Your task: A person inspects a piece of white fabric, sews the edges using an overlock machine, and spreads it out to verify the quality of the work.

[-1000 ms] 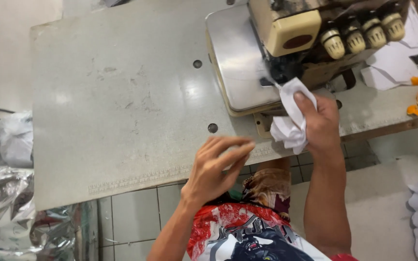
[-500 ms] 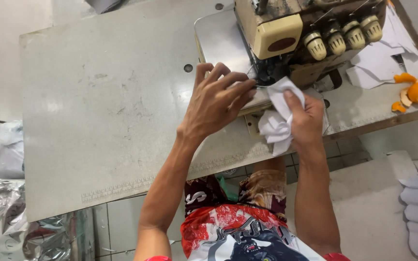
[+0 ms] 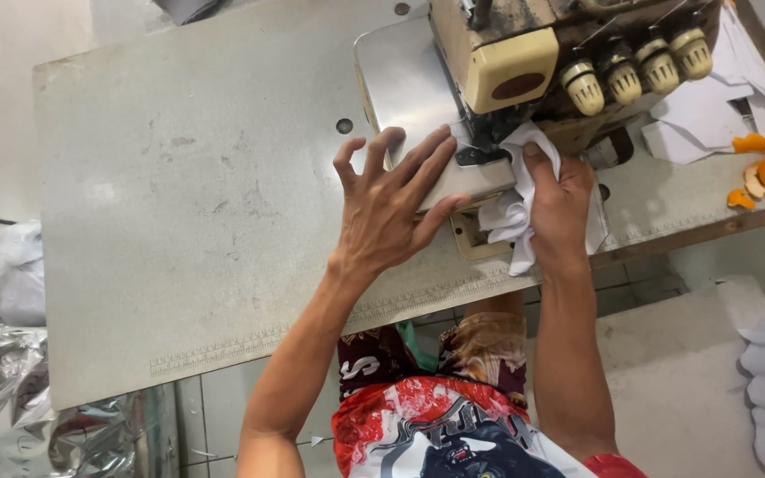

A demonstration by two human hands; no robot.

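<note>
Two hands at an overlock sewing machine [image 3: 524,62], seen from the head camera.

The left hand [image 3: 391,208] lies flat with fingers spread wide on the machine's metal plate [image 3: 400,80]. The right hand [image 3: 560,208] grips a bunched white cloth [image 3: 508,217] pressed against the machine's front, above the grey table [image 3: 179,221].

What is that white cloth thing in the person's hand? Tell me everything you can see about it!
The white cloth looks like soft, thin fabric, bunched and crumpled rather than flat. The right hand grips it, with its fingers pressing the upper end up against the sewing machine, close to the dark needle area. The lower part hangs down over the front edge of the table. The left hand lies flat on the machine's metal plate beside it, not holding the cloth.
</note>
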